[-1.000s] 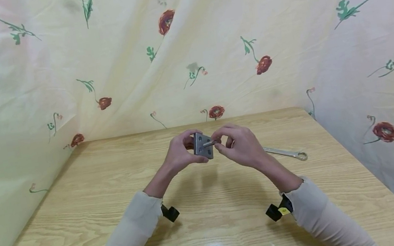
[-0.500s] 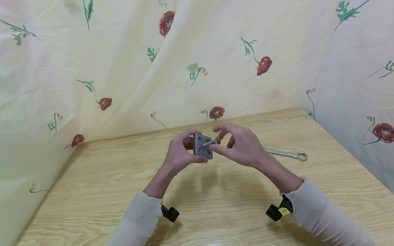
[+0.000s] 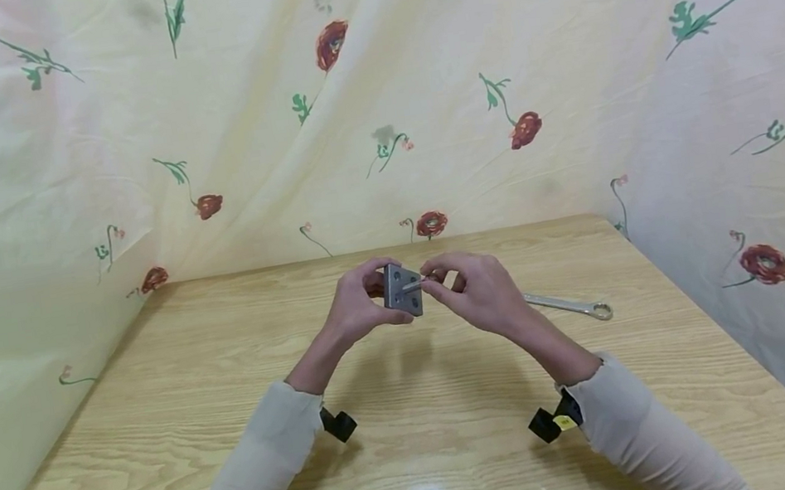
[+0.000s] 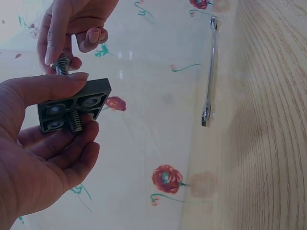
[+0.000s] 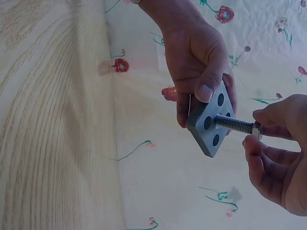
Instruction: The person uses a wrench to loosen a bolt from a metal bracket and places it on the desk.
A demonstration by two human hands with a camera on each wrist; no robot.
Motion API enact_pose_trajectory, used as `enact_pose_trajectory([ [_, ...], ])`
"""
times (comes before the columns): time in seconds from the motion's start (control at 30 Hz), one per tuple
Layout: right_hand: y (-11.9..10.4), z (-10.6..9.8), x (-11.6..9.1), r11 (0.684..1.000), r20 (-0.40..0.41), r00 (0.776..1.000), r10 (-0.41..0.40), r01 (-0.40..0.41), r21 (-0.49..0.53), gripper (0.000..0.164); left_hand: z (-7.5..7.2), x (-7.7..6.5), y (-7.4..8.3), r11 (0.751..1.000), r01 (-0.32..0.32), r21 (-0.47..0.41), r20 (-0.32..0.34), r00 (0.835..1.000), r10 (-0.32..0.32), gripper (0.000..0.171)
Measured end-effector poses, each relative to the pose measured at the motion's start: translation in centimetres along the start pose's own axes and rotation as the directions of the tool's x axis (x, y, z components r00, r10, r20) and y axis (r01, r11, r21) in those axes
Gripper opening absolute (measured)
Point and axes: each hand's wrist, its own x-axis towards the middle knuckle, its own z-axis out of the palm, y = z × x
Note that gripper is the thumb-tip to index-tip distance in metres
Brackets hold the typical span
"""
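A square grey metal plate with several holes is gripped at its edges by my left hand, thumb on the near side. Through its middle passes a threaded bolt, whose tip sticks out of the ribbed back face in the left wrist view. My right hand pinches the bolt's head between thumb and fingers, and most of the shank stands out on that side. Both hands hold the pieces up over the table.
On the wooden table lies a combination wrench, to the right behind my right forearm. A flowered cloth hangs behind and along both sides of the table.
Half a second ago my right fingers were spread off the bolt's head, leaving it exposed; now they pinch it again. The left hand and plate have stayed nearly still.
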Motion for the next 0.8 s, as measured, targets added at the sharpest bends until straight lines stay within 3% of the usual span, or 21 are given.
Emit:
enact_pose_trajectory([
  [0.57,0.24,0.41,-0.47,0.994,0.010,0.994,-0.111,0.111,-0.014,0.015,0.26,-0.48,-0.08,1.000,0.012,-0.021,0.019,1.000,-0.011,0.068],
  [0.67,0.13,0.22,-0.15,0.996,0.012,0.996,-0.089,0.089,-0.003,0.021,0.08,-0.24,0.03,1.000,0.005,-0.014,0.016,1.000,-0.005,0.067],
  [0.8,-0.07,-0.06,0.21,1.000,0.024,1.000,0.017,-0.017,-0.002,0.036,-0.14,0.04,0.19,1.000,0.002,-0.012,0.003,1.000,-0.002,0.066],
])
